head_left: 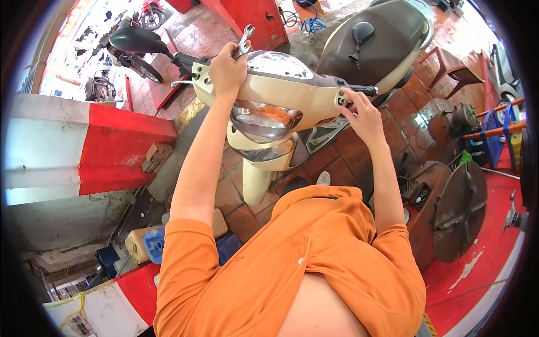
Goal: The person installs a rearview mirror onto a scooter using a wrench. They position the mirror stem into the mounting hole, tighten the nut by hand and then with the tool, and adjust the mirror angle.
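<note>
Resting L hand (229, 73) on scooter's handlebar cowl (268, 85), grip closed round open-end spanner (247, 33); R hand (364, 117) fingertips at cowl's holed end, can't tell if pinching. Best, prob.: feel holes lightly, keep steel off paintwork. Loose mirror (363, 32) on seat (390, 40).

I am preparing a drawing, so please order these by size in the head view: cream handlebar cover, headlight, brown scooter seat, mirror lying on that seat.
1. Cream handlebar cover and brown scooter seat: too alike to rank
2. Headlight
3. Mirror lying on the seat, smallest
</note>
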Action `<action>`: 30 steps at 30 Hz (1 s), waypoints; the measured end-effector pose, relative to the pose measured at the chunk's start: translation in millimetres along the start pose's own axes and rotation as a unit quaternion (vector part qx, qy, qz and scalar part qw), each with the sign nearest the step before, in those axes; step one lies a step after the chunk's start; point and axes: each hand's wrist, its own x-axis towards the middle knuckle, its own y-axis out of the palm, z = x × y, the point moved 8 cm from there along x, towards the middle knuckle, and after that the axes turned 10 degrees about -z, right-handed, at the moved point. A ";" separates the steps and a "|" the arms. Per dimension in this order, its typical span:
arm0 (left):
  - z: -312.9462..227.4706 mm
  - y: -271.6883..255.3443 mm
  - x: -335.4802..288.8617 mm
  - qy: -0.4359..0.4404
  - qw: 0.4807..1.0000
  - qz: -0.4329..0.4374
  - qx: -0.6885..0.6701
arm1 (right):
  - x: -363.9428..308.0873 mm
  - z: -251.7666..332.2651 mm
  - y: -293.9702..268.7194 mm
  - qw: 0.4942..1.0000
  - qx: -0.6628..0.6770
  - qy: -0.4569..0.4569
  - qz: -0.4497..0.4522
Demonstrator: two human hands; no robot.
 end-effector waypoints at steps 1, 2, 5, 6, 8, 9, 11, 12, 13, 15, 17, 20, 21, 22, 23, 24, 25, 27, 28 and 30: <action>0.7 1.2 0.0 0.007 1.000 -0.005 -0.003 | -0.4 4.4 -3.0 0.997 0.010 -0.073 -0.007; 1.5 1.6 -0.6 0.015 1.000 -0.011 -0.007 | -2.8 10.7 -4.6 0.989 0.020 -0.146 -0.013; 2.5 2.4 -0.4 -0.019 1.000 0.016 0.012 | -4.5 2.0 1.5 0.989 0.011 -0.145 -0.009; 2.4 2.9 0.1 -0.018 1.000 0.015 0.012 | -3.3 1.7 5.0 0.989 0.012 -0.146 -0.010; 1.0 3.3 -0.4 -0.001 1.000 -0.005 -0.006 | 0.0 0.5 9.1 0.989 -0.035 -0.137 -0.032; 1.3 2.6 -0.1 0.001 1.000 -0.007 -0.005 | 1.7 2.7 8.6 0.989 -0.034 -0.139 -0.034; -0.4 0.8 0.7 0.021 1.000 -0.010 0.007 | 4.4 9.5 5.7 0.990 -0.012 -0.142 -0.024; -1.4 0.4 -0.2 0.020 1.000 -0.010 0.007 | 3.5 9.9 2.3 0.990 -0.013 -0.142 -0.022; -1.5 0.4 -0.1 0.008 1.000 -0.005 0.011 | 2.6 7.9 1.3 0.992 0.003 -0.129 0.005; 0.8 1.9 -1.0 -0.005 1.000 0.002 0.013 | 2.4 8.9 -1.3 0.990 0.007 -0.140 0.013; 5.3 4.3 -1.3 -0.013 1.000 0.010 0.002 | 0.5 6.0 -0.6 0.988 0.006 -0.152 -0.002; -2.7 2.3 -1.9 -0.001 1.000 0.003 -0.007 | 0.7 0.8 2.8 0.987 0.002 -0.156 -0.034; -2.3 2.2 -1.9 -0.002 1.000 0.004 -0.007 | 0.7 -1.6 2.2 0.988 -0.006 -0.145 -0.044; -0.2 1.7 -1.5 -0.009 1.000 0.005 -0.002 | 0.1 -0.7 4.5 0.989 -0.007 -0.144 -0.044; 1.4 1.9 -1.6 -0.015 1.000 0.007 0.004 | 0.7 -3.8 10.2 0.992 -0.049 -0.113 -0.034; 1.2 2.1 -1.0 -0.015 1.000 0.006 0.004 | 1.9 -7.2 14.1 0.992 -0.089 -0.083 -0.026; 0.1 2.7 -0.6 -0.007 1.000 0.003 0.001 | 1.3 -8.5 14.8 0.992 -0.089 -0.084 -0.027; -0.2 2.2 -0.7 0.000 1.000 -0.002 -0.001 | 1.6 -9.6 14.1 0.996 -0.056 -0.060 -0.029; 0.8 2.1 -1.0 -0.001 1.000 0.001 0.003 | 1.5 -5.3 10.1 0.996 -0.055 -0.062 -0.029; 3.2 3.2 -2.2 -0.003 1.000 0.006 0.006 | -2.5 2.5 2.9 0.998 0.018 -0.057 0.015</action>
